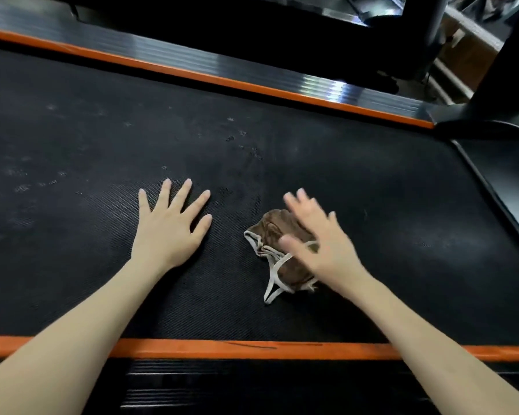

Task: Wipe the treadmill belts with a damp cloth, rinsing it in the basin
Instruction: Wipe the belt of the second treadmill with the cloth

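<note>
L hand flat on belt, fingers spread; R hand open, blurred, over brown cloth.

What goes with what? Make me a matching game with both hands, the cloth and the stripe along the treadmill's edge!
Things:
1. left hand
2. right hand
3. cloth
4. edge stripe

States:
A. orange
B. brown and crumpled, with pale trim
C. flat on the bare belt, fingers spread
D. blurry, over the cloth

Pairs: 1-C, 2-D, 3-B, 4-A
</note>
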{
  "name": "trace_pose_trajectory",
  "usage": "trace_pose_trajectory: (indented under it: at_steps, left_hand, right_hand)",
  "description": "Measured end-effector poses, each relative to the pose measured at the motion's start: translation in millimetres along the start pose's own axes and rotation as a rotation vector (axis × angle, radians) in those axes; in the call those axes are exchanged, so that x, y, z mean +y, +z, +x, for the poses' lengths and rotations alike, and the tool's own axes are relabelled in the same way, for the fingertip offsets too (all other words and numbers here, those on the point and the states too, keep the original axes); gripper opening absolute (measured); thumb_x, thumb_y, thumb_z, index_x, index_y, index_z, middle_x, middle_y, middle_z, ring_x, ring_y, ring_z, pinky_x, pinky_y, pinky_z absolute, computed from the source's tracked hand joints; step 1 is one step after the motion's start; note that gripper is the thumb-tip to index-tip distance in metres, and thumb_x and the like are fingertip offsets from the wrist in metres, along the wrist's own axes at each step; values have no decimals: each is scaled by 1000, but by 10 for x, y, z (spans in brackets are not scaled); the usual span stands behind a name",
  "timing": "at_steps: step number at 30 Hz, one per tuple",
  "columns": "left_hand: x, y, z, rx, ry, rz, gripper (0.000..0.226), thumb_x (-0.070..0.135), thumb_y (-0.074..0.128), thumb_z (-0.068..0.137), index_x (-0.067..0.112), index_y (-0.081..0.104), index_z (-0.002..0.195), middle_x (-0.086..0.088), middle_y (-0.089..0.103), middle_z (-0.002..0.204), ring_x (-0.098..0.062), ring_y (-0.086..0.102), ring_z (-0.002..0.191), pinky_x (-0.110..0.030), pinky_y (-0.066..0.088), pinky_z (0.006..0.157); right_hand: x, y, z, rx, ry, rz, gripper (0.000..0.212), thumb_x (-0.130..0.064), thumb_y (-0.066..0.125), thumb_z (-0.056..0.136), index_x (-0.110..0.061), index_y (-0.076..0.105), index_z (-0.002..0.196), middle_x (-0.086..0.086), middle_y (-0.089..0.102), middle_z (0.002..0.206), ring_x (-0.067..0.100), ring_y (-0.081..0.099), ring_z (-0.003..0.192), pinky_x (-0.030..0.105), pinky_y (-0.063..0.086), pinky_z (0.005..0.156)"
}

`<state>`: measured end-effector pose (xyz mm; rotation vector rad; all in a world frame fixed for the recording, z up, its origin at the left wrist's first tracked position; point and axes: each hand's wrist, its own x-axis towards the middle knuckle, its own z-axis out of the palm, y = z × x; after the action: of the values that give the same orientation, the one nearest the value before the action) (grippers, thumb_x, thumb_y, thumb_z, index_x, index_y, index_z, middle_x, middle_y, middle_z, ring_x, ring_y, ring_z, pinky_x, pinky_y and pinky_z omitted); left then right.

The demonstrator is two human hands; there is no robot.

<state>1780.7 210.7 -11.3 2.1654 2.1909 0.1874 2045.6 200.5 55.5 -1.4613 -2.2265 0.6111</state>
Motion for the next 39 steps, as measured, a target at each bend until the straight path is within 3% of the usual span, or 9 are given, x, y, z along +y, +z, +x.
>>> trace_pose_trajectory:
  at_steps: [6, 9, 12, 16, 23, 31, 33, 37, 39]
  left_hand:
    - [4, -14, -1, -7, -7, 26, 71, 66, -6, 82, 45, 11, 148, 5, 8, 160, -25, 0, 147, -56, -2, 115]
    - [2, -15, 2, -15, -11, 32, 74, 67, -8, 79, 45, 11, 148, 6, 7, 160, -24, -1, 147, -55, -2, 115]
    - [3, -45, 1, -30, -17, 25, 77, 68, -8, 77, 45, 12, 148, 7, 7, 160, -23, -1, 147, -54, -3, 116]
    - [30, -63, -14, -28, -24, 6, 78, 68, -4, 78, 43, 18, 148, 6, 10, 159, -23, 1, 147, -53, -4, 116]
    - [39, -67, -16, -47, -48, -7, 78, 68, -6, 76, 45, 15, 147, 9, 8, 159, -21, -2, 147, -50, -4, 116]
    - [43, -54, -36, 8, -30, -3, 70, 65, 4, 84, 40, 25, 146, 4, 20, 157, -26, 10, 147, -54, 1, 115]
    - [45, -49, -29, 9, -26, 3, 69, 65, 5, 85, 40, 27, 146, 4, 21, 157, -26, 11, 147, -54, 1, 115]
    - [57, -49, -16, 14, -27, 46, 65, 63, 10, 88, 39, 33, 144, 1, 29, 154, -28, 19, 145, -60, -1, 111]
    - [69, -59, -21, 18, -15, 96, 61, 60, 14, 91, 38, 37, 143, -1, 36, 151, -31, 27, 142, -64, -4, 109]
  right_hand:
    - [407, -474, -188, 291, 183, 201, 37, -26, 52, 95, -25, 53, 132, -9, 53, 136, 0, 44, 127, 35, 35, 111]
    - [275, -339, -154, 201, -37, 27, 40, -42, 52, 91, -29, 56, 129, -6, 56, 134, 4, 45, 128, 33, 30, 113]
    - [205, 62, -57, -36, -253, -345, 61, -67, 39, 82, -36, 50, 133, 2, 42, 147, 24, 33, 138, 55, 21, 110]
    - [329, 328, 103, -141, -273, -402, 53, -64, 36, 84, -42, 53, 129, 3, 40, 148, 34, 30, 139, 65, 23, 104]
    - [352, 366, 1117, 1, 192, -349, 46, -47, 39, 94, -39, 41, 139, 2, 21, 156, 37, 15, 142, 59, 10, 113]
    - [448, 89, -152, -222, -476, -326, 40, -41, 48, 86, -37, 56, 125, 0, 42, 146, 31, 42, 133, 55, 27, 104]
    - [835, -86, 111, -109, -358, -444, 44, -40, 42, 84, -33, 58, 125, 4, 43, 146, 31, 47, 128, 61, 30, 101]
    - [1610, -591, 740, 115, 395, -459, 46, -38, 37, 96, -26, 46, 139, 5, 20, 157, 33, 19, 142, 57, 16, 113]
    - [1563, -506, 924, 177, 466, -436, 46, -38, 42, 97, -22, 47, 139, 6, 21, 156, 35, 18, 142, 49, 20, 114]
